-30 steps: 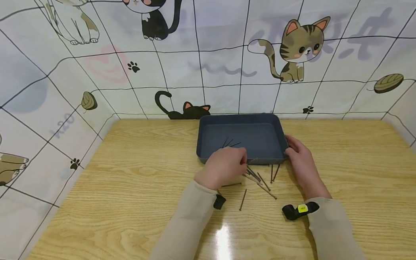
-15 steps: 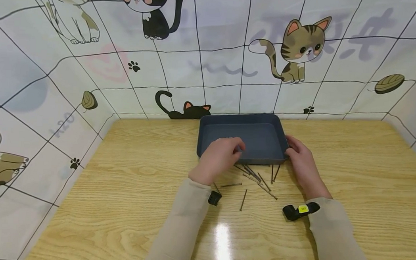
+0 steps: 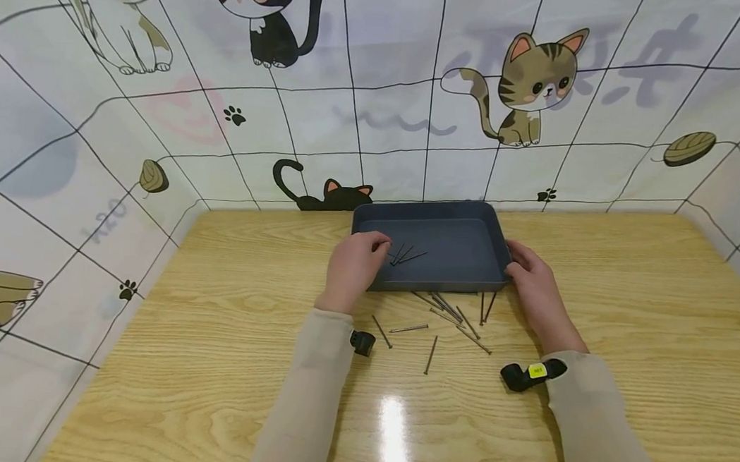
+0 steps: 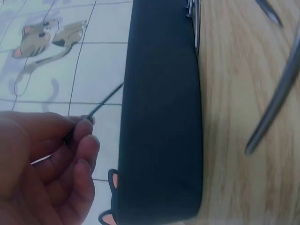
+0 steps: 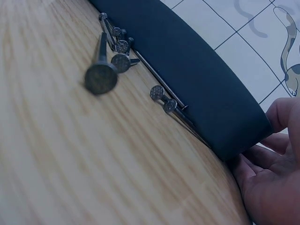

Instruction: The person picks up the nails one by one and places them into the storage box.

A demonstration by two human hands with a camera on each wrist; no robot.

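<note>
A dark blue tray [image 3: 435, 208] sits at the back of the wooden table, with a few thin nails [image 3: 407, 255] lying inside it. My left hand [image 3: 380, 246] hovers over the tray's front left part. In the left wrist view this left hand [image 4: 79, 136] pinches a thin nail [image 4: 105, 101] between thumb and forefinger, beside the tray wall [image 4: 159, 117]. My right hand [image 3: 513, 262] grips the tray's front right corner. In the right wrist view its fingers [image 5: 262, 168] press against the tray wall [image 5: 197, 75]. Several loose nails [image 3: 457, 314] lie on the table just in front of the tray.
More nails [image 3: 431, 355] are scattered nearer to me on the table [image 3: 209, 362]. Nail heads [image 5: 101, 77] lie close along the tray's front wall. A cat-patterned screen [image 3: 378, 104] encloses the table at the back and both sides.
My left hand rose from the nail pile in front of the tray with a nail and moved up and left over the tray's left part. The right hand has stayed on the tray corner.
</note>
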